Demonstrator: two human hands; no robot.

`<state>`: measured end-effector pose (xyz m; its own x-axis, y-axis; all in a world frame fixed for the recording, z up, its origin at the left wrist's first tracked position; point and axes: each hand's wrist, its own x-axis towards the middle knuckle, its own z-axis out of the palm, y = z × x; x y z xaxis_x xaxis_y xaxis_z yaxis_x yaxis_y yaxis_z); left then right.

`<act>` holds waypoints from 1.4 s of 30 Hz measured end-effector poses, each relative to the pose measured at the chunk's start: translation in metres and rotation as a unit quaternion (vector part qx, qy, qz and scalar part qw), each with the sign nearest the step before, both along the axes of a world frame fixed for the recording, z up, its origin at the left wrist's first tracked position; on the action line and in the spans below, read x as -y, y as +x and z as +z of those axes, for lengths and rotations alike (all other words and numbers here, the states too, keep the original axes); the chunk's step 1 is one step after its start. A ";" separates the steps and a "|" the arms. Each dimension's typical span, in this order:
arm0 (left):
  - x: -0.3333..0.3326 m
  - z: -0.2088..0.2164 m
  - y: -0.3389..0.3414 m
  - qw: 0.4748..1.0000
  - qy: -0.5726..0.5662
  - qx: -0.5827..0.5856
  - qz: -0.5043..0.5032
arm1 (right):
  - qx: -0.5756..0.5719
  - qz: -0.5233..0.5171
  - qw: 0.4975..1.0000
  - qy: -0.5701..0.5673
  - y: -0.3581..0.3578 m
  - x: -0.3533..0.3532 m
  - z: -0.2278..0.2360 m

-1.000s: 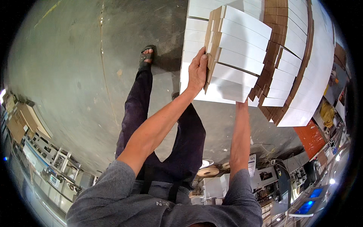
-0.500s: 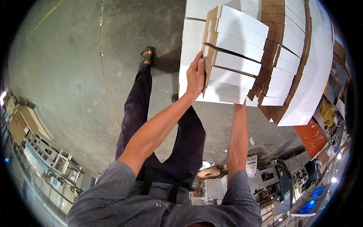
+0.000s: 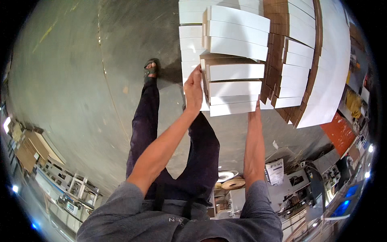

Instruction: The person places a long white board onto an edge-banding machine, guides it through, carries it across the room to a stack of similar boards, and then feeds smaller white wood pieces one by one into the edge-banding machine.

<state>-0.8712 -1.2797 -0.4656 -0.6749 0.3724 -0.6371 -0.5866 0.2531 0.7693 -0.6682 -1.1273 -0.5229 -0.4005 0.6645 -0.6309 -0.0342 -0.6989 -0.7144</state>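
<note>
Several white cartons with brown cardboard inside, which look folded flat, stand together as a bundle at the near end of a row. Against the bundle's left side presses my left hand, fingers together and pointing away from me. My right hand reaches up to its near right corner; the fingers are mostly hidden behind the cartons. Between both hands the bundle is gripped, with a dark gap separating it from more white cartons just beyond.
Further rows of white cartons with brown edges stand to the right. An orange-red sheet lies past them. Grey concrete floor spreads to the left. Machines stand at the lower right, near rolls of tape-like material.
The held bundle has tilted and come slightly towards me, and the gap behind it has widened. Both hands stay on it. The whole view has shifted a little.
</note>
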 end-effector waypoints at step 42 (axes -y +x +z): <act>0.047 -0.029 -0.102 0.943 -0.190 -0.021 -0.273 | -0.007 -0.148 0.989 -0.001 -0.058 0.121 0.013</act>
